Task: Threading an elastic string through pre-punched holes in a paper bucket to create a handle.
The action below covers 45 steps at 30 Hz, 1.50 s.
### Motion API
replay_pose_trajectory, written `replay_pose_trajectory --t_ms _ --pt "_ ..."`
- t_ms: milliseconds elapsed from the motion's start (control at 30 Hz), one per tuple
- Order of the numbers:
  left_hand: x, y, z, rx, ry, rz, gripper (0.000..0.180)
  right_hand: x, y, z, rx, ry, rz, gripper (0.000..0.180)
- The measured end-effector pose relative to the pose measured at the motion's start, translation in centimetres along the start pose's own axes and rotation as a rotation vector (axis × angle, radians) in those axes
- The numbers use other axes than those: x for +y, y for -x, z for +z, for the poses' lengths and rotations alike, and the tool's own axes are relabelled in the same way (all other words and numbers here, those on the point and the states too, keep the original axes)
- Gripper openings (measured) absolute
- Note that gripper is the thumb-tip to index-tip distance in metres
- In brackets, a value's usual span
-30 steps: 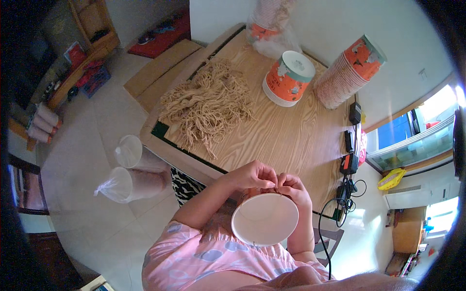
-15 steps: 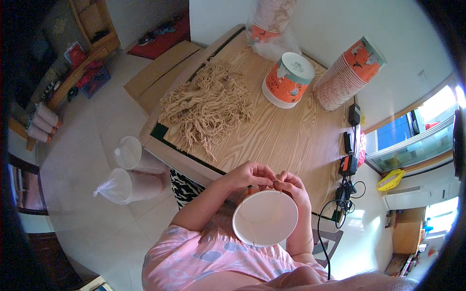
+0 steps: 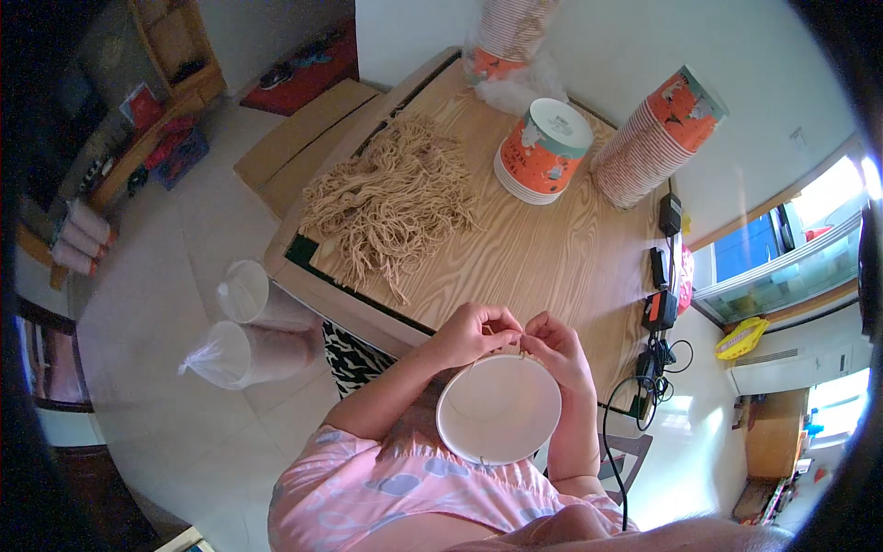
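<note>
Wood-grain rectangular bench (image 3: 543, 267), dark green corners. On it, left: loose heap of tan twisted cord (image 3: 391, 198). Far right: tall leaning stack of nested orange-and-green paper tubs (image 3: 648, 143). Between these, well apart from the heap: short stack of similar tubs, bottoms up (image 3: 543, 156). Off the near edge, before the torso: round white-lined paper tub (image 3: 501, 409), mouth toward the wearer. Left hand (image 3: 471, 336) and right hand (image 3: 558, 350) meet at its far rim, fingers of both pinched closed on a thin pale strand (image 3: 522, 349); exact grip too small to resolve.
</note>
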<state>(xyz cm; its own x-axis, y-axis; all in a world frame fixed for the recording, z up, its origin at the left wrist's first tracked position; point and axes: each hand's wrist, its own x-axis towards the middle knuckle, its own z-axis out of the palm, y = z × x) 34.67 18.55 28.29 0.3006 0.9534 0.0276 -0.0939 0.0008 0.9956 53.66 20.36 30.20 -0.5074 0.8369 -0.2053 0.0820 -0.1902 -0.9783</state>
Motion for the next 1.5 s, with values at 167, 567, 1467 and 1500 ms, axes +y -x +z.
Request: replay_pose_trajectory --t_ms 167,567,1467,1500 --pt "0.0 0.3 0.4 0.051 -0.084 0.05 0.009 0.0 -0.2 0.3 0.101 0.019 -0.059 0.01" --pt "0.7 0.6 0.5 0.082 -0.204 0.061 0.009 -1.3 -0.1 0.6 0.287 0.122 -0.153 0.006" --pt "0.3 0.5 0.5 0.098 -0.128 0.018 0.007 -0.9 -0.2 0.2 0.102 0.17 -0.031 0.011" --pt "0.5 0.4 0.6 0.101 -0.133 0.024 0.007 -0.7 -0.3 0.0 0.1 0.171 -0.031 0.011"
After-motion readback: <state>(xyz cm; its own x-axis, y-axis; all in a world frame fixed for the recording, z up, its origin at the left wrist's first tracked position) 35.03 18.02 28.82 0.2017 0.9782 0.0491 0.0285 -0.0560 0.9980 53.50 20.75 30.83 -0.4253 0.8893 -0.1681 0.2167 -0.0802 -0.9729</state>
